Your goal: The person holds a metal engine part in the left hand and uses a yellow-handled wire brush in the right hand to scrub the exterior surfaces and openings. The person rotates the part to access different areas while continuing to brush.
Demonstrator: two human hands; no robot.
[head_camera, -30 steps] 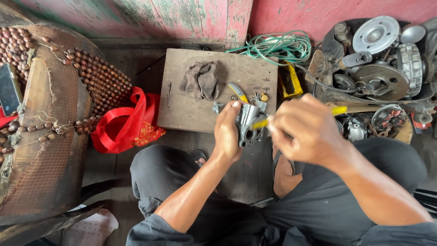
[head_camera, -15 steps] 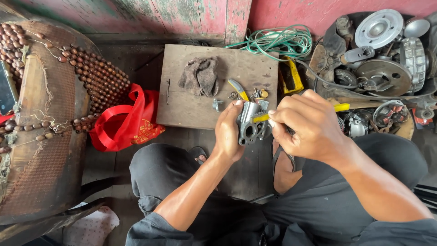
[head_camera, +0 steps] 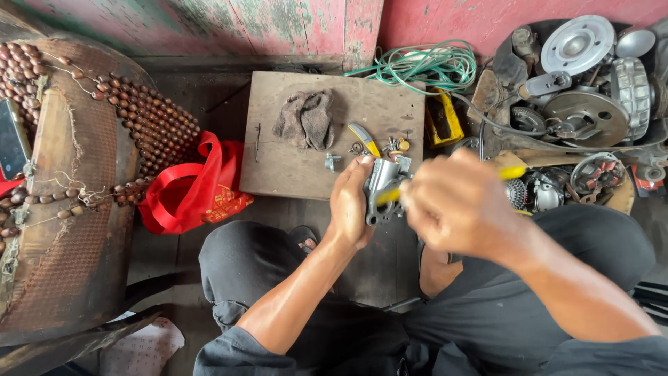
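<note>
2 hands [head_camera: 351, 205] [head_camera: 456, 209] work: left grips the metal part [head_camera: 383, 188] tight, right, blurry, maybe holds a yellow tool [head_camera: 511, 172] steady.

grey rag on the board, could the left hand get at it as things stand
Probably not at once: the left hand is closed on a metal part. The path to the grey rag across the wooden board looks open.

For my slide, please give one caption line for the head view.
Left hand holds a grey metal part while the right hand works a yellow-handled tool over a wooden board.
</note>
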